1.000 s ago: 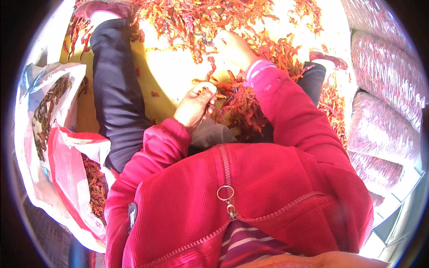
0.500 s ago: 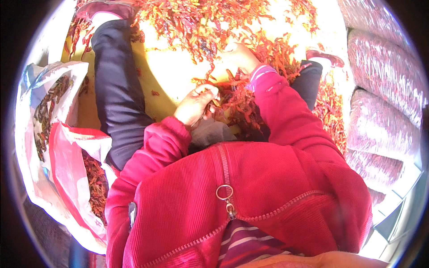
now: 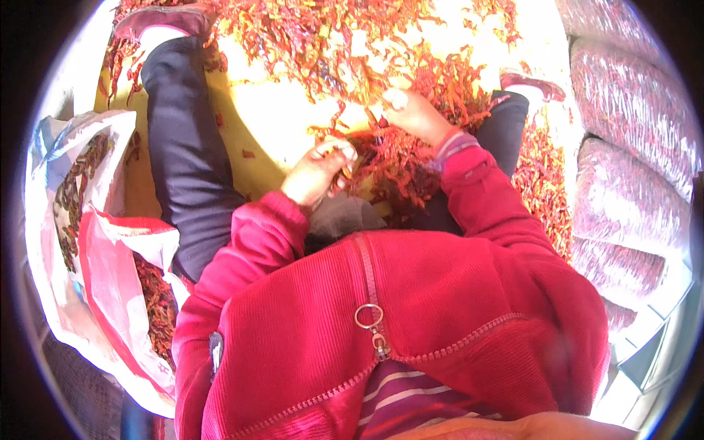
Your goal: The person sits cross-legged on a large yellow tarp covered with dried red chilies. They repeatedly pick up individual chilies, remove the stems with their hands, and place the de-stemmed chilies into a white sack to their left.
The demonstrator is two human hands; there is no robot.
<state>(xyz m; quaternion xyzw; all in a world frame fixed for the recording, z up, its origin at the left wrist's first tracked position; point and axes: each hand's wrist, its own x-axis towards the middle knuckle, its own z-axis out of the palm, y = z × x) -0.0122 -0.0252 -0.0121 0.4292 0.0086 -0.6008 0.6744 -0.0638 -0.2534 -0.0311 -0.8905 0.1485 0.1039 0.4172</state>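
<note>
Left hand (image 3: 321,172) beside the red peppers (image 3: 400,165), grip clenched, contents too small to make out. Right hand (image 3: 419,119) at the heap's far edge, fingertips bleached by glare; cannot tell its grip. Peppers heaped between the legs (image 3: 187,139), more strewn beyond. Open bag (image 3: 117,275) beside left leg.

Hands: two, left hand (image 3: 323,170) and right hand (image 3: 419,116). Red peppers (image 3: 400,163): dozens upon dozens, overlapping, exact count not possible. Open bags: looks like two, one white-blue bag (image 3: 45,282), one red-white bag (image 3: 110,257). Wrapped bales (image 3: 623,103): at least five. Shoes (image 3: 163,20): two. Trouser legs (image 3: 187,128): two. Zipper ring (image 3: 369,316): one.
</note>
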